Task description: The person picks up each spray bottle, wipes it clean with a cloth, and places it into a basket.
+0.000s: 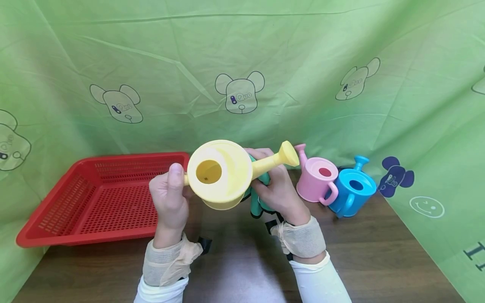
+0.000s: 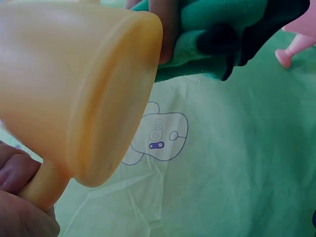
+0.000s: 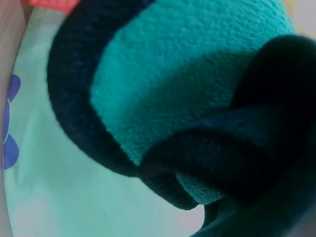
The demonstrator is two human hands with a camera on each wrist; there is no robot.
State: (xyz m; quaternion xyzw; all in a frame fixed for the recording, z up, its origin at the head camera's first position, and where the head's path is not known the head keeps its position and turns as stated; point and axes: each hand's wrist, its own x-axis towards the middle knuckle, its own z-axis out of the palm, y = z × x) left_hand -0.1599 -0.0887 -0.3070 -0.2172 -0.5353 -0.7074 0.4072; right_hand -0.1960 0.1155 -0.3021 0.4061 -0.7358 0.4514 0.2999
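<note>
A yellow watering can [image 1: 235,168] is held up in front of me, its round opening facing the head camera and its spout pointing right. My left hand [image 1: 169,193] grips its handle [image 2: 47,185], thumb on top. A green cloth with black edging [image 3: 163,74] is bunched in my right hand [image 1: 278,185], behind and below the spout. In the left wrist view the cloth [image 2: 212,39] lies against the can's side near its base, with fingers over it. The can hides part of the right hand and cloth in the head view.
A red perforated basket [image 1: 87,242] stands on the wooden table [image 1: 242,261] at the left. To the right, a pink watering can [image 1: 312,185] and a blue watering can [image 1: 350,202] stand side by side. A green printed sheet [image 1: 242,50] hangs behind.
</note>
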